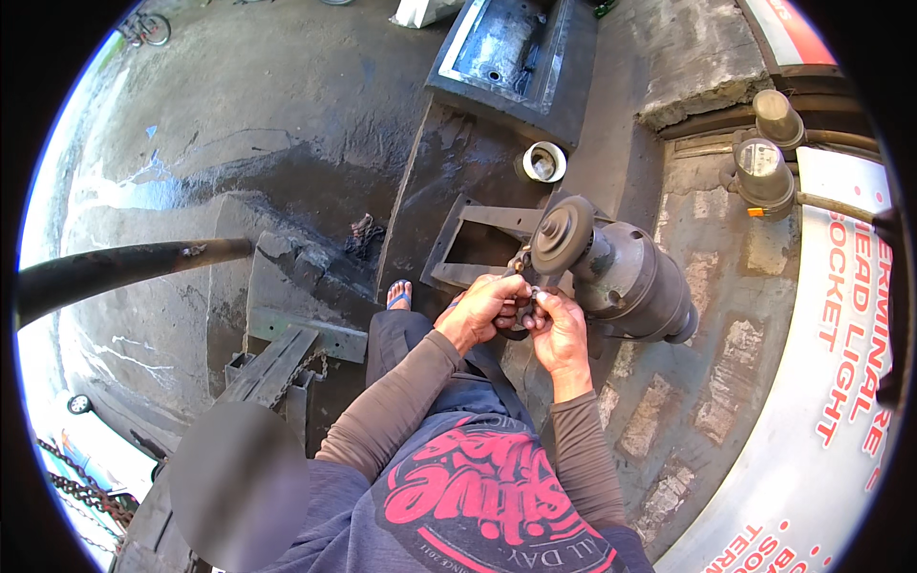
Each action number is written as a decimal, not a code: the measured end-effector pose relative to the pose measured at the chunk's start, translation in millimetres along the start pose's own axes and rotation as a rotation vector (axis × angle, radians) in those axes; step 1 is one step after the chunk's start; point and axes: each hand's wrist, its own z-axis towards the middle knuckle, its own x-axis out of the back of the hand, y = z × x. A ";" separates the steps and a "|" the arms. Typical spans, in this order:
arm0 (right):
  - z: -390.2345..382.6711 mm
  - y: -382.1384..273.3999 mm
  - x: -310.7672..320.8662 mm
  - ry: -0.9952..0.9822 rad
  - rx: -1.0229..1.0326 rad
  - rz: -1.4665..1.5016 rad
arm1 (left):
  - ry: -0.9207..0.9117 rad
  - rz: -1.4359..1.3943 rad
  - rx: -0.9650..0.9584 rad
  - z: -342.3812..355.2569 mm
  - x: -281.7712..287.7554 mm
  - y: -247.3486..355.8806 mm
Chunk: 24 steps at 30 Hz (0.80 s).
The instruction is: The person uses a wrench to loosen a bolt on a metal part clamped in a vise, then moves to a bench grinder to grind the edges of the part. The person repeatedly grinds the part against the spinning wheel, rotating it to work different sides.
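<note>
Close in front of my body, both hands meet at a small dark metal part point(524, 307), whose exact kind I cannot make out behind the fingers. My left hand point(478, 310) pinches it from the left, and my right hand point(560, 332) grips it from the right with thumb and fingers closed. Just beyond the fingertips stands a round grinding wheel point(562, 236), mounted on the shaft of a grey electric motor point(642, 285). The left fingers are very near the wheel's lower edge; whether the part touches it is hidden.
A metal frame point(497, 218) lies beside the wheel. Farther off are a white bucket point(543, 162) and a metal basin point(497, 46). A dark pole point(134, 272) juts in at left, near a steel beam point(272, 363). Electric meters point(764, 177) and a white sign point(812, 325) line the right.
</note>
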 end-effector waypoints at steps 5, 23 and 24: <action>15.8 3.9 2.6 0.084 0.071 -0.016 | 0.056 -0.059 -0.027 -0.4 -1.8 -7.5; 10.1 7.7 6.6 -0.042 0.040 0.113 | 0.040 0.074 -0.048 3.4 -6.8 4.4; 11.9 5.7 3.6 -0.003 0.050 0.098 | 0.063 0.042 -0.052 3.7 -8.2 1.3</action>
